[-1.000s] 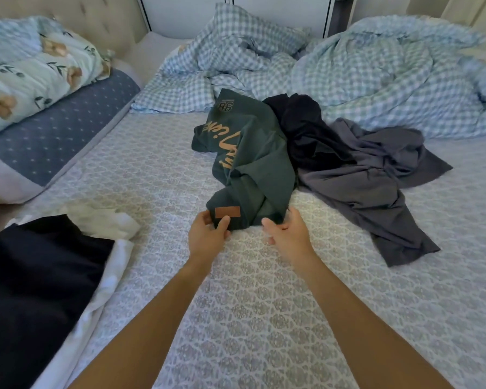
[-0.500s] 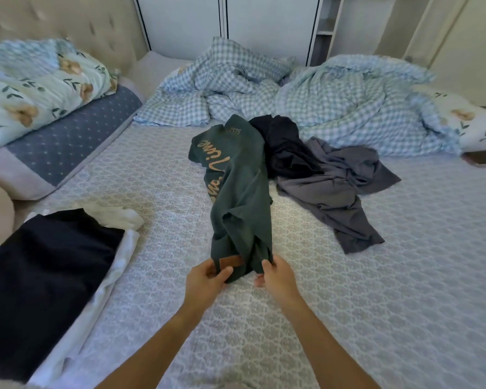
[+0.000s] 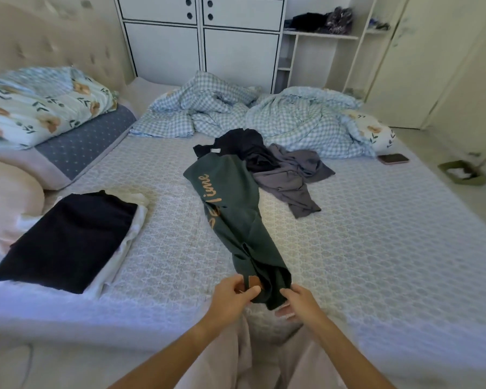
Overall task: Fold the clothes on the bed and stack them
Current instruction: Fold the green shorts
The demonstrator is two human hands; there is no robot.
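A dark green garment (image 3: 233, 211) with orange lettering lies stretched out lengthwise on the bed (image 3: 376, 248), reaching toward the near edge. My left hand (image 3: 230, 296) pinches its near hem beside a small brown patch. My right hand (image 3: 298, 301) grips the hem's other corner. Behind it lie a crumpled black garment (image 3: 244, 147) and a grey garment (image 3: 292, 178). At the left sits a folded stack, a black piece (image 3: 65, 237) on top of a white one (image 3: 132, 231).
Rumpled blue checked bedding (image 3: 264, 116) fills the far end of the bed. Floral pillows (image 3: 40, 108) and a headboard are at the left. A phone (image 3: 392, 158) lies near the right edge. White cabinets (image 3: 202, 37) stand behind, and a green tray (image 3: 463, 172) sits on the floor.
Both hands have pulled the green garment toward the near edge of the bed, drawing it out long and off the black and grey pile. The view has backed away.
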